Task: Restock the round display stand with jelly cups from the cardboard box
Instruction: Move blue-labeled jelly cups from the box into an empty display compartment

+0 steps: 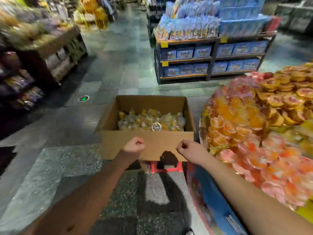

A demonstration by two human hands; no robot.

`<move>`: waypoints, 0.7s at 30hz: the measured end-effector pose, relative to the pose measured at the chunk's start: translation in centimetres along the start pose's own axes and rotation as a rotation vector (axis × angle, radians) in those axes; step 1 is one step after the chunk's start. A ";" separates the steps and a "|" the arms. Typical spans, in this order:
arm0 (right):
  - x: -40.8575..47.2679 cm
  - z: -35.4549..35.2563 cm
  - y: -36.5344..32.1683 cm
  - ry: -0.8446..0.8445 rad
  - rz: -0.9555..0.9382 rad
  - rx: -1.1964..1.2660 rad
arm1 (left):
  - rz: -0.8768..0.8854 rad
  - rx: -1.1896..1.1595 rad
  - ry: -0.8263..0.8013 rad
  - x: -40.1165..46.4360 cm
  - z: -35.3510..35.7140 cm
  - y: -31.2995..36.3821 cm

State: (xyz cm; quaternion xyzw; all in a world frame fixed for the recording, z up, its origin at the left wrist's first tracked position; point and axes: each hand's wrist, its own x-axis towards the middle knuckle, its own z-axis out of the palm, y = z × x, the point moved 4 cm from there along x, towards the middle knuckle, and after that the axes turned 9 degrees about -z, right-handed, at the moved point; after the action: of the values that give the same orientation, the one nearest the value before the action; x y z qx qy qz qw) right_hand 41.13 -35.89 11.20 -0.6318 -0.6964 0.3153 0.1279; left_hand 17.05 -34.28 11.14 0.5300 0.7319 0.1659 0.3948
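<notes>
Both hands reach forward to the near flap of the open cardboard box (147, 146): the left hand (134, 144) is curled into a fist against the flap, and the right hand (183, 147) is curled at the flap's right part, though blur hides whether either actually pinches the cardboard. Yellow jelly cups (150, 122) lie heaped inside the box, their outlines soft. Under the box, a red frame (166, 168) shows only in part. To the right, the round display stand (211, 197) is cut off by the picture's edge, piled with orange and pink cups (245, 133). Far behind, shelves (211, 56) carry blue packages, and smeared shelving fills the left side.
</notes>
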 end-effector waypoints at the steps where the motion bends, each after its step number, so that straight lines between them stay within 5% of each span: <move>1: 1.8 0.8 -0.2 -0.021 -0.001 0.000 | -0.037 0.040 -0.008 1.0 -0.5 -0.7; 6: 10.1 3.6 0.0 -0.115 0.009 -0.009 | -0.085 0.320 0.068 8.6 -2.4 -2.8; 12: 24.6 4.7 2.7 -0.162 0.031 -0.027 | -0.138 0.172 -0.054 21.0 -2.8 0.3; 21: 39.8 5.9 10.1 -0.328 0.201 -0.097 | -0.219 0.287 -0.165 38.4 2.5 3.1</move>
State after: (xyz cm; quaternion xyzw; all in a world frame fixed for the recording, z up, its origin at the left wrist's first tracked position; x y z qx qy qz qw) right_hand 39.05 0.78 -8.17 -0.6438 -0.6557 0.3912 -0.0502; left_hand 16.10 1.32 -3.83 0.5101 0.7664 -0.0282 0.3895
